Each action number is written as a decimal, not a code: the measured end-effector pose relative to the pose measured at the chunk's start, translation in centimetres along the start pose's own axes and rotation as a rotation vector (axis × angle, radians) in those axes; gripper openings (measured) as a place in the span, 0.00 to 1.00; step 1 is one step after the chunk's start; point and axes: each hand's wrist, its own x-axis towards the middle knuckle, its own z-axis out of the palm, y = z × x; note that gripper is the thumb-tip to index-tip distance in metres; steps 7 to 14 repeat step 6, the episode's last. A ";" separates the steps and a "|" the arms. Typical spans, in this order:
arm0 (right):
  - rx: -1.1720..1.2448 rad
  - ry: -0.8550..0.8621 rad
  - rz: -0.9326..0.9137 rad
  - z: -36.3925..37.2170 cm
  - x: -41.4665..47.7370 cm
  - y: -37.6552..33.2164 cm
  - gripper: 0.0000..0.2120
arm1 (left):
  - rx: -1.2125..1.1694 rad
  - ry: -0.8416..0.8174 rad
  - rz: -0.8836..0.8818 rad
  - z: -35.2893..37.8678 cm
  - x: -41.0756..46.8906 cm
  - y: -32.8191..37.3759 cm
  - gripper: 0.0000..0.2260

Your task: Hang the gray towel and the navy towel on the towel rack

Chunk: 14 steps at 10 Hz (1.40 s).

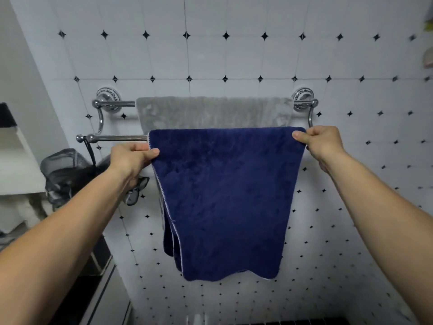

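A chrome two-bar towel rack (112,137) is fixed to the white tiled wall. The gray towel (210,112) hangs over the upper back bar, its lower part hidden behind the navy towel. The navy towel (225,195) is draped over the lower front bar and hangs down in folds. My left hand (133,157) pinches the navy towel's upper left edge just below the bar. My right hand (322,143) pinches its upper right corner at the bar's right end.
A dark mesh bag (63,172) hangs by a black cord from the left end of the front bar. White shelves (16,165) stand at the left edge. A dark counter edge (98,266) lies lower left.
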 end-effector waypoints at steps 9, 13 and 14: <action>-0.148 0.038 -0.072 -0.2 -3.7 1.0 0.09 | 0.082 0.092 0.095 -0.5 -0.5 1.2 0.09; -0.148 0.038 -0.072 -0.2 -3.7 1.0 0.09 | 0.082 0.092 0.095 -0.5 -0.5 1.2 0.09; -0.148 0.038 -0.072 -0.2 -3.7 1.0 0.09 | 0.082 0.092 0.095 -0.5 -0.5 1.2 0.09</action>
